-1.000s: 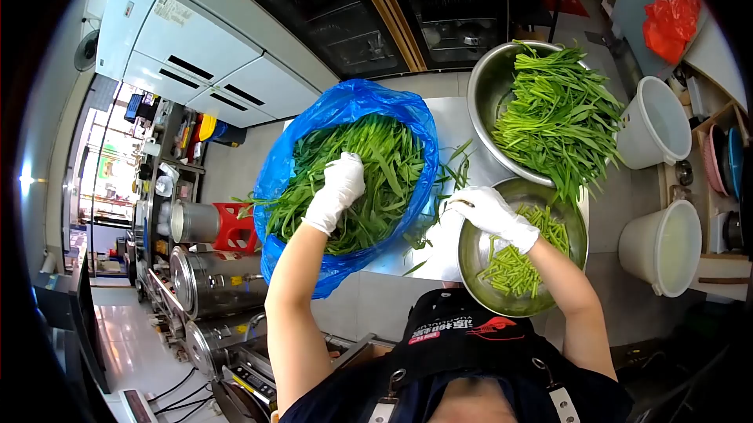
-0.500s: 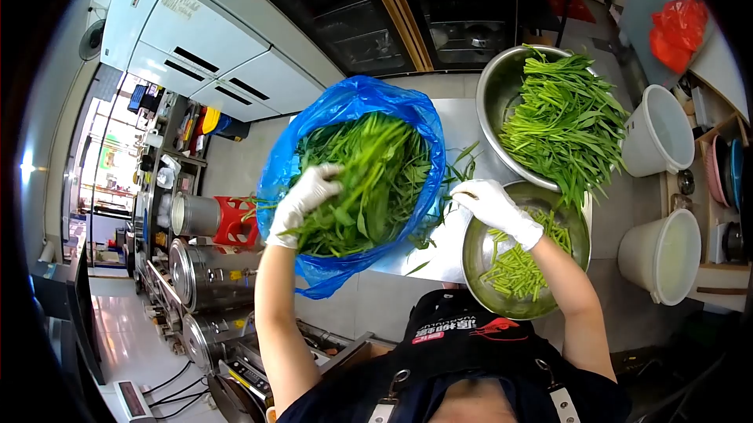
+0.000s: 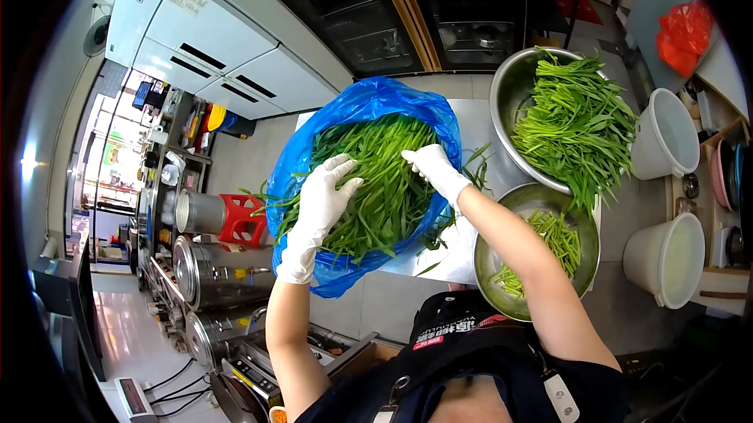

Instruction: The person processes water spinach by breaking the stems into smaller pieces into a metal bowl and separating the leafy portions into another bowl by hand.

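A blue plastic bag (image 3: 445,113) stands wide open, filled with long leafy greens (image 3: 376,211) that look like water spinach. Over the left side of the greens lies my left hand (image 3: 323,197) in a white glove, thumb and fingers apart. My right hand (image 3: 437,170), also gloved, reaches into the bag from the right, its fingers curled and pinched at the greens' stems. To the right, a large steel bowl (image 3: 502,101) holds a heap of the same greens. Below it, another steel bowl (image 3: 488,262) contains short cut stems (image 3: 555,243), partly hidden by my right forearm.
Bag and bowls stand on a metal table (image 3: 471,137) with loose leaves scattered on it. Two white buckets (image 3: 667,133) are on the right, near a red plastic bag (image 3: 685,35). A red stool (image 3: 245,219) and large steel pots (image 3: 205,272) stand at the left.
My right hand has moved from above the cut-stem bowl up and left to the greens in the bag. My left hand has shifted slightly right, its fingers now apart. The greens have settled.
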Motion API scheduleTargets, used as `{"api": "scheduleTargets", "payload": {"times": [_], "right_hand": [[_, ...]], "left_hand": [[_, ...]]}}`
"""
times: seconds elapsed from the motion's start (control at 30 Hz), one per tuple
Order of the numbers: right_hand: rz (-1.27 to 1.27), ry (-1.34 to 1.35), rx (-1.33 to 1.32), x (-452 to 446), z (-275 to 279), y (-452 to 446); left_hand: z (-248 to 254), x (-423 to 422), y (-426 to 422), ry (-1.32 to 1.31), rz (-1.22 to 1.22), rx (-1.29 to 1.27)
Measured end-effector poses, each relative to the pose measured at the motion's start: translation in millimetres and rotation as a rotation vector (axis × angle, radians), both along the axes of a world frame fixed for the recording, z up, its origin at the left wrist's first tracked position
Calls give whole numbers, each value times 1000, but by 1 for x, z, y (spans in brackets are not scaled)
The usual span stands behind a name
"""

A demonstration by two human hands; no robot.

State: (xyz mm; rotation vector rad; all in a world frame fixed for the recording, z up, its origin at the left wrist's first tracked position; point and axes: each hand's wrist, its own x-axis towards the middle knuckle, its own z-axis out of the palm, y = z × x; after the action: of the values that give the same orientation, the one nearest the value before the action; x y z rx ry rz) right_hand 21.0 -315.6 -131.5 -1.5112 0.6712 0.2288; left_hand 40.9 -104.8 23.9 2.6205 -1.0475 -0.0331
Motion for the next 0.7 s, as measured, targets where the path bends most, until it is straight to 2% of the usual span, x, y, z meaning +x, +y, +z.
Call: {"api": "scheduleTargets", "payload": {"times": [0.13, 0.23, 0.27, 0.37, 0.4, 0.5, 0.57, 0.63, 0.7], "right_hand": [[-142, -24, -117, 1, 11, 17], [-307, -173, 154, 4, 5, 30], [-228, -90, 110, 4, 5, 27], [-128, -299, 18, -18, 15, 25], [-123, -328, 53, -31, 36, 24], [-91, -364, 105, -45, 52, 30], [-45, -399, -8, -51, 65, 33], [-73, -480, 111, -54, 68, 43], [12, -542, -73, -62, 81, 47]], "left_hand": [[14, -18, -6, 54, -19, -109], [16, -17, 0, 48, -10, -190], [19, -16, 2, 69, 16, -239], [19, -8, 13, 131, 121, -412], [19, -7, 14, 156, 141, -437], [23, -1, 9, 185, 160, -460], [23, 3, 0, 181, 159, -467], [20, 7, -9, 210, 175, -501], [15, 14, -14, 207, 186, -514]]}}
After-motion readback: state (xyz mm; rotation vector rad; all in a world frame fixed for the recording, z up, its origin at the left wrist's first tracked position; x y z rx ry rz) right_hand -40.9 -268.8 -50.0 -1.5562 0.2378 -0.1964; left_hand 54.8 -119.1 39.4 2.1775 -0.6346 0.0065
